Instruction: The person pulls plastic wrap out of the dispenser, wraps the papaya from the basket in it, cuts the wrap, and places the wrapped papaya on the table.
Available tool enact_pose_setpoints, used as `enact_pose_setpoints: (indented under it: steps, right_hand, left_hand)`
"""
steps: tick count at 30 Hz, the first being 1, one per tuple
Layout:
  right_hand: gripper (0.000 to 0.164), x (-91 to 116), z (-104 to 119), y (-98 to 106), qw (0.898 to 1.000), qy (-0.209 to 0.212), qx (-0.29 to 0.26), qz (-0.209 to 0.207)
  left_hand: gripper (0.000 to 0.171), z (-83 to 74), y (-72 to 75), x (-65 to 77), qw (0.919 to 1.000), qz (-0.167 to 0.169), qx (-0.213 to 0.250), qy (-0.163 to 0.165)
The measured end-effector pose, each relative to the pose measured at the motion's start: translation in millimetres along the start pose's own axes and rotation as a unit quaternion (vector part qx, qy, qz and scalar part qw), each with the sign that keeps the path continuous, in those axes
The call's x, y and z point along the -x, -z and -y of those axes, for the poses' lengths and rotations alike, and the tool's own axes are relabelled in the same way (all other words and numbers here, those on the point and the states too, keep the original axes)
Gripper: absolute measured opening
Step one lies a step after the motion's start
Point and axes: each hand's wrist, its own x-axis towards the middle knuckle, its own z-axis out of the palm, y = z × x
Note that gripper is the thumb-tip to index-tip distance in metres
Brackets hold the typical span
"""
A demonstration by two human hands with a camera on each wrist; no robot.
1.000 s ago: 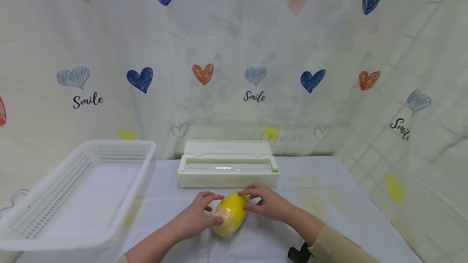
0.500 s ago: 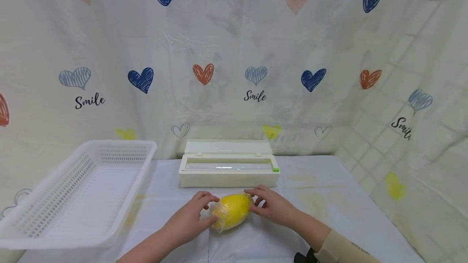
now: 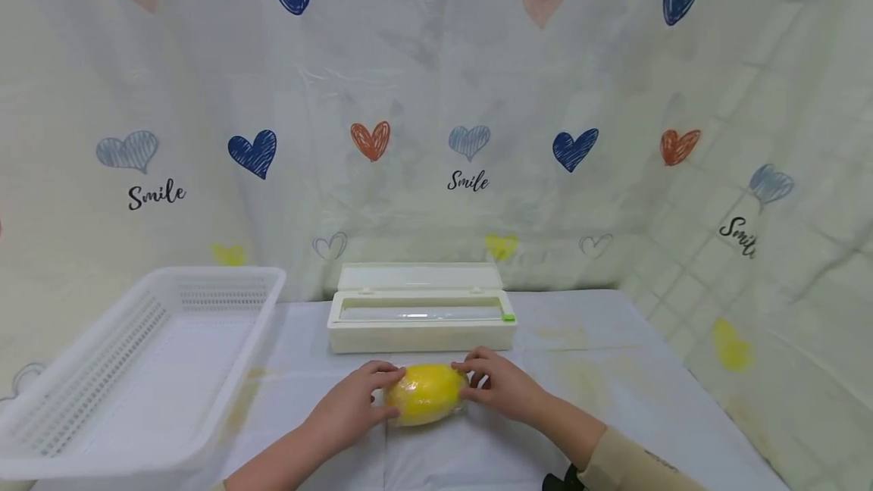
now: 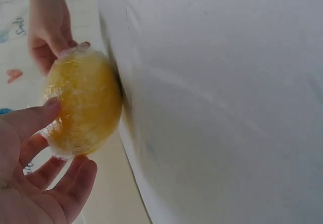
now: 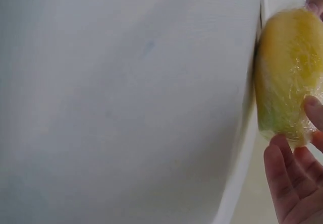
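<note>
A yellow oval fruit (image 3: 424,394), wrapped in clear cling film, lies on its side on the table between the two hands. My left hand (image 3: 355,404) holds its left end, thumb at the near side and fingers at the far side. At the opposite end, my right hand (image 3: 501,385) pinches the film-covered tip between thumb and fingers. In the left wrist view the film on the fruit (image 4: 86,100) looks wrinkled and shiny. From the right wrist, a greenish tint shows on the end of the fruit (image 5: 290,72) nearest the right fingers.
Behind the fruit stands a white cling film dispenser (image 3: 421,338), lid raised, with a roll inside and a green slider at its right. A white perforated plastic basket (image 3: 248,370) sits at the left. A heart-printed curtain (image 3: 423,59) hangs behind the white-covered table (image 3: 614,400).
The fruit has turned from slanting to lying nearly level, left to right. My hands have shifted to its two ends, still holding it.
</note>
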Motion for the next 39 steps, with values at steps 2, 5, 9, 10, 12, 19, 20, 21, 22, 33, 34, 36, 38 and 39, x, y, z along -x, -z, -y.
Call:
enact_pose_setpoints:
  steps: [2, 5, 9, 10, 12, 19, 20, 21, 22, 33, 34, 36, 38, 39]
  right_hand:
    - [0.045, 1, 1, -1, 1.000, -0.003, 0.002, -0.005]
    - [0.044, 4, 4, -1, 1.000, -0.007, -0.001, -0.011]
    - [0.042, 7, 6, 0, 1.000, -0.010, -0.019, -0.006]
    - [0.044, 7, 6, 0, 1.000, -0.010, -0.023, -0.004]
    - [0.049, 7, 7, 1, 0.999, -0.013, -0.030, 0.002]
    - [0.059, 14, 11, 2, 0.999, -0.013, -0.038, 0.020]
    - [0.058, 16, 11, 2, 0.999, -0.009, -0.035, 0.020]
    - [0.056, 17, 11, 2, 0.999, -0.005, -0.033, 0.020]
    - [0.055, 17, 10, 3, 0.999, -0.001, -0.032, 0.021]
    - [0.060, 18, 4, 6, 0.999, -0.021, -0.027, 0.033]
    - [0.061, 18, 3, 5, 0.999, -0.023, -0.027, 0.035]
    - [0.062, 18, 2, 5, 0.999, -0.026, -0.026, 0.037]
    - [0.062, 18, 1, 4, 0.999, -0.029, -0.022, 0.037]
    - [0.063, 18, 1, 3, 0.999, -0.031, -0.021, 0.036]
  left_hand:
    - [0.058, 3.5, -0.5, 0.0, 0.9997, 0.007, 0.022, 0.010]
    - [0.060, 7.2, -1.2, -1.0, 0.9981, 0.023, 0.051, 0.027]
    - [0.060, 8.6, -1.1, -3.6, 0.9956, 0.037, 0.078, 0.036]
    - [0.059, 8.6, -1.0, -4.0, 0.9954, 0.039, 0.080, 0.035]
    - [0.058, 9.4, -0.8, -4.7, 0.9953, 0.041, 0.081, 0.032]
    - [0.059, 14.2, 0.1, -2.6, 0.9920, 0.067, 0.103, 0.027]
    - [0.061, 14.5, 0.3, -1.9, 0.9915, 0.070, 0.106, 0.025]
    - [0.062, 14.8, 0.4, -1.5, 0.9908, 0.072, 0.112, 0.022]
    - [0.064, 14.7, 0.7, -0.7, 0.9902, 0.074, 0.117, 0.022]
    - [0.073, 7.3, 2.1, 1.6, 0.9858, 0.092, 0.138, 0.026]
    - [0.073, 6.7, 2.6, 1.3, 0.9857, 0.093, 0.138, 0.027]
    - [0.074, 5.6, 3.2, 0.6, 0.9853, 0.095, 0.138, 0.030]
    - [0.074, 5.1, 3.8, 0.3, 0.9850, 0.098, 0.138, 0.033]
    - [0.075, 5.0, 4.1, 0.4, 0.9850, 0.098, 0.138, 0.033]
